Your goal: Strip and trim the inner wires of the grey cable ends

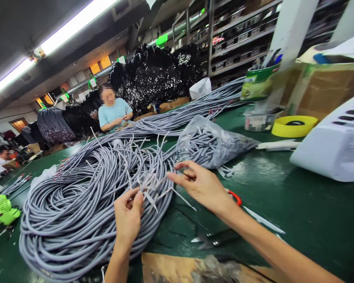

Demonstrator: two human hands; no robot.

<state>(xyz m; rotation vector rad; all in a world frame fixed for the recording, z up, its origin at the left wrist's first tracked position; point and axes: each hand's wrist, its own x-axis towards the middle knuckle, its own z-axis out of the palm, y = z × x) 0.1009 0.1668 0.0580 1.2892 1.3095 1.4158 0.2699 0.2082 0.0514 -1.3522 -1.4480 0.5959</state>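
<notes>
A big heap of grey cable coils [76,212] lies on the green table [297,212]. White cable ties stick out of the bundles. My left hand [129,214] pinches a white cable tie [149,198] at the heap's near right side. My right hand [199,184] hovers just right of it, fingers loosely curled, thumb and forefinger closed on something thin and dark that I cannot make out. Red-handled cutters [235,196] lie partly hidden under my right wrist.
A clear bag of white ties [212,143] lies behind my right hand. Scissors [214,239] rest near the front edge, beside cardboard [177,269]. A white appliance [333,145], yellow tape roll [293,126] and boxes stand at right. A person in a blue shirt [115,114] works across the table.
</notes>
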